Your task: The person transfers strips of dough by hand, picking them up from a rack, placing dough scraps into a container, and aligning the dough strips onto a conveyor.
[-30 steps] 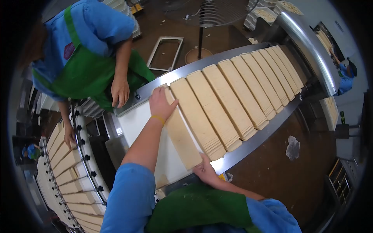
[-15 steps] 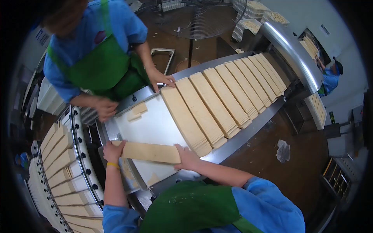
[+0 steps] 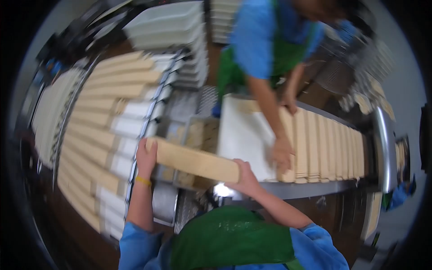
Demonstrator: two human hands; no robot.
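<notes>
We saw a pale tan wafer stack (image 3: 195,161), plain and unpatterned. The left hand (image 3: 146,158) wore a yellow wristband (image 3: 143,181). Our apron (image 3: 234,240) was bright green over blue sleeves (image 3: 135,247). The co-worker (image 3: 265,40) wore the same blue shirt and green apron. The belt (image 3: 243,135) was white, edged in silver steel. The rows of wafers (image 3: 328,148) on it were tan, with thin darker lines between them. The curved conveyor (image 3: 90,117) alternated tan and white bands.

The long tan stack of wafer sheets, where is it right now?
Head view, centre: the long tan stack of wafer sheets is held endwise between left hand and right hand, over the metal trough.
</notes>
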